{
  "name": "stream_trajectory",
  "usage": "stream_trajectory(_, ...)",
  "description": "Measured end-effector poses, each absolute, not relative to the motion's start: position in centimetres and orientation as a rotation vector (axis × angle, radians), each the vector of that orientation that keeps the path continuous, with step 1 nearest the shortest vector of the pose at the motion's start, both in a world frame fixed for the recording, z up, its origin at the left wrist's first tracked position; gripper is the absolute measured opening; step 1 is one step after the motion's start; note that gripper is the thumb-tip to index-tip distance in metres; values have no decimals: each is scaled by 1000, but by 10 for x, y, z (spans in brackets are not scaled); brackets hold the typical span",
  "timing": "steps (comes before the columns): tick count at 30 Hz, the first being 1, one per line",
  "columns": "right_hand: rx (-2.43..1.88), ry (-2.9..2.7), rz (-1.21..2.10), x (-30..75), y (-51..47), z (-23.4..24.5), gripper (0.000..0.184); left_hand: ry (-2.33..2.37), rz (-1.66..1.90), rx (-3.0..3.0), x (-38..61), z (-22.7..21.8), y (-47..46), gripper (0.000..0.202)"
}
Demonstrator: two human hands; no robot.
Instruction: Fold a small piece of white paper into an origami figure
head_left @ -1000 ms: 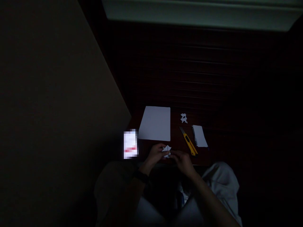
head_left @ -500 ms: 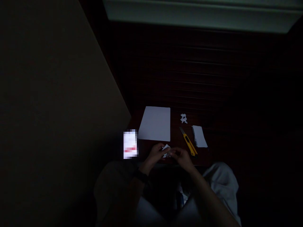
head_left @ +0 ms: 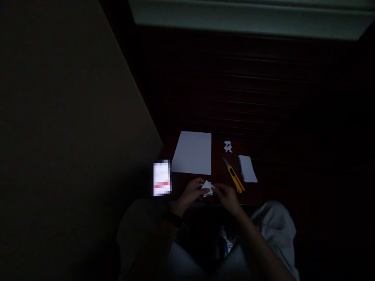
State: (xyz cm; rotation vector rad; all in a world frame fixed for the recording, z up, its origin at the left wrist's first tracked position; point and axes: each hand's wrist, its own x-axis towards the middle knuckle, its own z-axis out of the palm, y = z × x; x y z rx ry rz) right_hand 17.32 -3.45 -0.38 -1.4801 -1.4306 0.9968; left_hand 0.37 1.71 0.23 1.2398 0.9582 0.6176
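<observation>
A small piece of folded white paper [head_left: 208,185] with a pointed top is held between my hands, close to the table's front edge. My left hand [head_left: 193,191] is closed on its left side, the thumb lying across the front. At the right corner, the fingertips of my right hand [head_left: 226,196] pinch the same paper. Ahead of the left hand lies a large white sheet [head_left: 193,153]. A yellow utility knife [head_left: 234,176] rests just beyond my right hand, its blade pointing away from me.
Several small folded paper pieces [head_left: 227,146] lie at the back of the dark table [head_left: 218,164]. A stack of white paper slips [head_left: 247,169] sits right of the knife. Left of the big sheet is a bright, blurred-out screen [head_left: 161,178]. A wall [head_left: 117,97] rises on the left.
The folded paper now shows a broader, pointed face toward me. My right fingers have shifted from over its front to its right corner. The left hand stays nearly in place.
</observation>
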Motion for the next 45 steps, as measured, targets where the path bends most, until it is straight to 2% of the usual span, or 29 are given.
stream_trajectory(13, -1549, -1830, 780, 176, -39, 20, 26, 998, 603, 1238, 5, -2, 17, 30)
stream_trajectory(22, -1732, -2009, 408, 161, -48, 19, 24, 963, 673, 1179, 5, 9, 16, 37)
stream_trajectory(28, -1586, -1765, 560, 156, -50, 24, 24, 968, 689, 1164, 5, 11, 17, 39)
stream_trajectory(33, -1633, -1352, 795, 157, -44, 15, 39, 962, 712, 1145, 4, 12, 16, 41)
stream_trajectory(39, -1491, -1212, 1008, 164, -35, 4, 30, 955, 744, 1121, 5, 14, 13, 37)
stream_trajectory(45, -1439, -1117, 1072, 166, -30, 4, 33, 969, 745, 1138, 8, 13, 12, 36)
